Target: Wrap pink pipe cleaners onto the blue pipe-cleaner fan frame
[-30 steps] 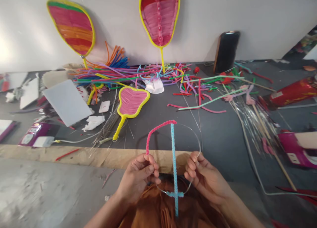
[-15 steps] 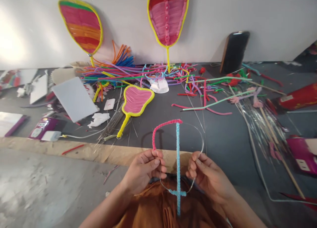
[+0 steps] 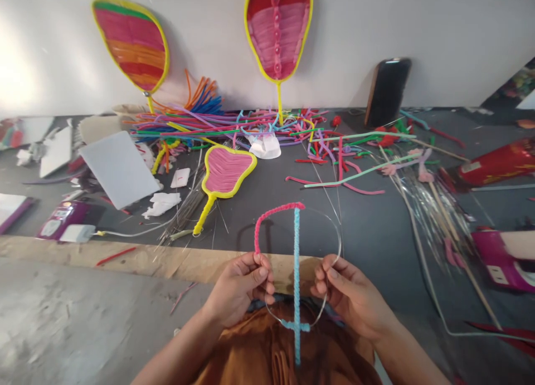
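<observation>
Between my two hands is a round wire frame (image 3: pixel 339 237), held up over the table's front edge. Pink pipe cleaner (image 3: pixel 267 214) is wound round its upper left part, while the right side is bare wire. A straight bar wrapped in light blue pipe cleaner (image 3: pixel 296 262) runs down the middle, with a short blue wrap crossing it near the bottom. My left hand (image 3: pixel 240 287) pinches the left side, where the pink winding ends. On the bare right side, the thumb and fingers of my right hand (image 3: pixel 349 287) are closed on the wire.
A small pink fan with yellow rim (image 3: pixel 228 170) lies ahead. Behind it spreads a heap of coloured pipe cleaners (image 3: pixel 188 121). Two larger fans lean on the wall, near a phone (image 3: pixel 388 92). Loose wires (image 3: pixel 181 209) lie left; sticks and a red can (image 3: pixel 487 165) lie right.
The view has shifted slightly, so the table things appear a little further left. Both hands keep their grip on the frame, which is nearly unchanged.
</observation>
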`<state>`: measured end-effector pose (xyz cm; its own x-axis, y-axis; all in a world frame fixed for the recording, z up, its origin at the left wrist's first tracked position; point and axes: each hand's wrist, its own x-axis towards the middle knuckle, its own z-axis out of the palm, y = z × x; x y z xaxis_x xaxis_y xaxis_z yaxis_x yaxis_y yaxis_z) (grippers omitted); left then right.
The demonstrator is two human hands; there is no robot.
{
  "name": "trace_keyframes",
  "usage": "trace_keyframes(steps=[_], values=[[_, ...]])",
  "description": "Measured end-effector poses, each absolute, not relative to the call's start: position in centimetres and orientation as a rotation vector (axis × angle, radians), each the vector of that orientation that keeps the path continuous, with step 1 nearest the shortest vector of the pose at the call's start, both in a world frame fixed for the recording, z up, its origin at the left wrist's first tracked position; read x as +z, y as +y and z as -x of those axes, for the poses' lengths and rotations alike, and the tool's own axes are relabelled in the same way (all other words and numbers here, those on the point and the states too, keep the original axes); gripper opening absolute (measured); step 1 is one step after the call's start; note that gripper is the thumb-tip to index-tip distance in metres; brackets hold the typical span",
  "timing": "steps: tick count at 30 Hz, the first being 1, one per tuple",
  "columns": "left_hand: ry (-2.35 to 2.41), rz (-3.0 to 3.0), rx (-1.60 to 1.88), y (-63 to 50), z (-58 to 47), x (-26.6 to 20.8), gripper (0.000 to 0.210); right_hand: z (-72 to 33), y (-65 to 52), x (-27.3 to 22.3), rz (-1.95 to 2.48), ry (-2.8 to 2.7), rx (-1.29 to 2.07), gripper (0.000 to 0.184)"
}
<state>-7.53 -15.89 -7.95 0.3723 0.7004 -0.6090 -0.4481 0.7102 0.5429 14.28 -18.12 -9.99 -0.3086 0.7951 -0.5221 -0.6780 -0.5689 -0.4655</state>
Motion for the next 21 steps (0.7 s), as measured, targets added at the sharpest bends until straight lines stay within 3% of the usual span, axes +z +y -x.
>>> trace_keyframes(steps=[21], values=[[0.998, -0.263, 0.836, -17.0, 8.0, -8.2, 0.025, -14.5, -18.2, -10.0, 0.921, -0.124, 2.034, 0.016]])
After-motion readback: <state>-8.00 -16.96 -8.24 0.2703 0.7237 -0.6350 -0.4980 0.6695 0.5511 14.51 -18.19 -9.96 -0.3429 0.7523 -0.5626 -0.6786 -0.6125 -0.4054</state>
